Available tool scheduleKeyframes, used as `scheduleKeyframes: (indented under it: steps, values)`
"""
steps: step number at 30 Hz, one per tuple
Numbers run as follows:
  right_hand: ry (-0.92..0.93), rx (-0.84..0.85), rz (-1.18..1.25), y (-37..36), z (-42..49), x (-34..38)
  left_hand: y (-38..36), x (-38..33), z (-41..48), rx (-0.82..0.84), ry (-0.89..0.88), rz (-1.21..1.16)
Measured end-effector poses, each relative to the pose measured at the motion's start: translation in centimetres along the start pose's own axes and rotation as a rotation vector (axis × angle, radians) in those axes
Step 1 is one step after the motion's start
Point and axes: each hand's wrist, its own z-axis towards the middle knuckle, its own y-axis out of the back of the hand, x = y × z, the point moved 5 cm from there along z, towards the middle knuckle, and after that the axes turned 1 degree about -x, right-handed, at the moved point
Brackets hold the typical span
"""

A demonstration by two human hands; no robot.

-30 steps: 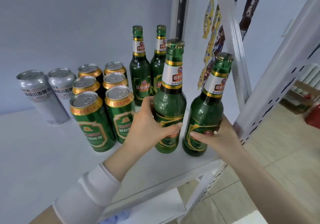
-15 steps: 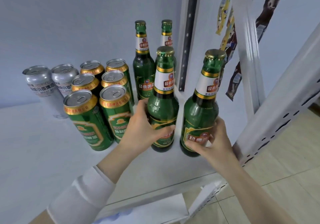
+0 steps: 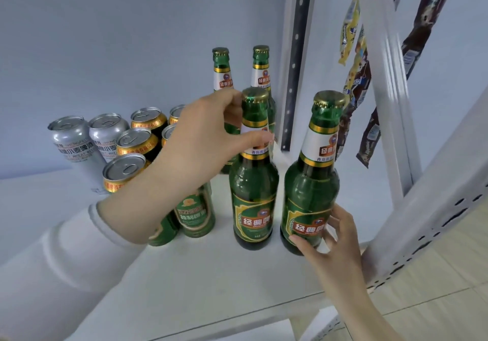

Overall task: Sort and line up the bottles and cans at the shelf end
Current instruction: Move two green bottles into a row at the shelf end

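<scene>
Two green beer bottles stand upright at the front of the white shelf (image 3: 200, 282). My left hand (image 3: 208, 140) grips the neck of the front left bottle (image 3: 253, 198), thumb across its neck label. My right hand (image 3: 330, 237) holds the base of the front right bottle (image 3: 311, 190) with thumb and fingers round its lower label. Two more green bottles, rear left (image 3: 221, 71) and rear right (image 3: 261, 71), stand behind, partly hidden by my left hand. Several green and gold cans (image 3: 195, 214) stand in rows to the left, partly covered by my forearm.
Two silver cans (image 3: 74, 140) stand at the far left by the back wall. A perforated upright post (image 3: 295, 60) and a white shelf frame (image 3: 427, 208) close off the right end. Snack packets (image 3: 353, 58) hang beyond the frame. Tiled floor lies below right.
My left hand has risen from the body of the front left bottle to its neck. My right hand stays low on the front right bottle. The view has moved closer.
</scene>
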Motion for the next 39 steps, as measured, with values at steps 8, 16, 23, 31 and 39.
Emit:
scheduleKeyframes:
  steps: [8,16,23,31,39]
  values:
    - [0.009,0.010,-0.011,-2.3,3.7,-0.3,0.9,2.2,3.1,-0.005,0.040,0.031]
    - [0.019,0.017,0.042,-5.4,8.0,0.0,1.8,5.0,6.3,-0.056,0.092,0.031]
    - [0.047,0.023,0.011,-7.0,10.5,-0.4,2.0,6.3,7.4,-0.071,0.115,0.019]
    - [0.056,0.045,0.014,-7.8,11.4,-0.6,1.3,6.1,7.9,-0.054,0.108,-0.029]
    - [0.078,0.030,0.019,-7.8,11.2,-0.7,1.3,6.3,8.0,-0.071,0.113,-0.020]
